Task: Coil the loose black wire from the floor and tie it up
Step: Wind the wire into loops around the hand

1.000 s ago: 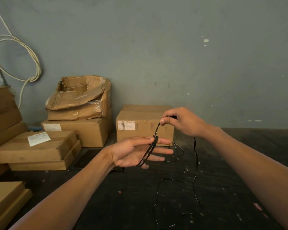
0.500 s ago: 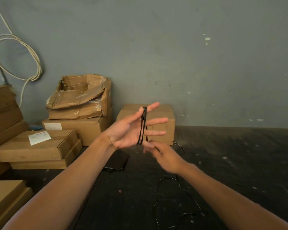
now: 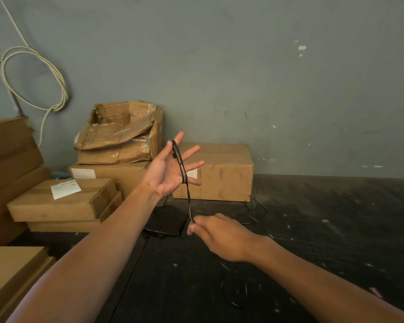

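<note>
Behind the right hand's (image 3: 222, 238) fingers (image 3: 191, 228), the black wire (image 3: 184, 178) disappears; its floor slack blurs into the dark floor (image 3: 313, 229).

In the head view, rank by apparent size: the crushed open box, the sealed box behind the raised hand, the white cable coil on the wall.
1. Sealed box and crushed open box: look alike in size, so unranked; the left hand hides part of the sealed one.
2. White cable coil: smaller, thin loop.

Dim, flat indoor light, soft shadows, wide-angle bowing at the edges, slight motion blur low down.
</note>
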A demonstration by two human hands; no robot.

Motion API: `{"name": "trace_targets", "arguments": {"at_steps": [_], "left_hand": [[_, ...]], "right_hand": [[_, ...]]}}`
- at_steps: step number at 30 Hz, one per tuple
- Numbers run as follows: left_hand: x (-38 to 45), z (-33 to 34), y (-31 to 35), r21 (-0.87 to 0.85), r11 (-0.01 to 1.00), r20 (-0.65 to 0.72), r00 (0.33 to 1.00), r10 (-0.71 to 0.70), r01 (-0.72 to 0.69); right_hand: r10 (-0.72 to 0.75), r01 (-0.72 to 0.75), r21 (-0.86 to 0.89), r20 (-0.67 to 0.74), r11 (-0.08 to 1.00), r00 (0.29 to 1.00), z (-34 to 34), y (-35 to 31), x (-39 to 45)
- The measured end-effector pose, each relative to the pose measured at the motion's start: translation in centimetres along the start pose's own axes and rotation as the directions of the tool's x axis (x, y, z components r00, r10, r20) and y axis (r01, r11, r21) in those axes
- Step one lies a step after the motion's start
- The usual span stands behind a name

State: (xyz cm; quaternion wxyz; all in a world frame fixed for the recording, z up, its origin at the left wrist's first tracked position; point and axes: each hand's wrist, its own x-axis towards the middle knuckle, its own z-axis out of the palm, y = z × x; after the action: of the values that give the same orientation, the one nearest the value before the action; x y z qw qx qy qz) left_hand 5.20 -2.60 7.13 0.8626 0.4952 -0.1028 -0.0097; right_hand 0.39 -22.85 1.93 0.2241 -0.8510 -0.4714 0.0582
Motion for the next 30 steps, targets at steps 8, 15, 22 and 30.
{"name": "trace_targets", "arguments": {"at_steps": [8,15,22,30], "left_hand": [[0.1,-0.4,-2.8,0.209,0.976,-0.078,0.996,-0.044,0.060],[-1.8,0.0,-5.7,0.368,0.900,0.128,0.945,-0.300,0.235],[-4.2,2.7,-6.0,0.437,0.848,0.330,0.823,-0.461,0.300],[-5.8,4.9,-4.4,0.338,0.873,0.542,0.685,-0.486,0.351]], "right_hand": [[-0.040,0.032,-0.081,-0.104,0.996,0.994,-4.6,-0.8,0.3],[-0.010,-0.026,-0.112,-0.305,0.993,0.952,-11.4,0.9,1.0],[0.055,-0.088,-0.078,-0.345,0.993,0.937,-13.9,2.7,1.0],[0.093,-0.036,0.156,-0.377,0.987,0.921,-13.5,4.4,0.2]]}}
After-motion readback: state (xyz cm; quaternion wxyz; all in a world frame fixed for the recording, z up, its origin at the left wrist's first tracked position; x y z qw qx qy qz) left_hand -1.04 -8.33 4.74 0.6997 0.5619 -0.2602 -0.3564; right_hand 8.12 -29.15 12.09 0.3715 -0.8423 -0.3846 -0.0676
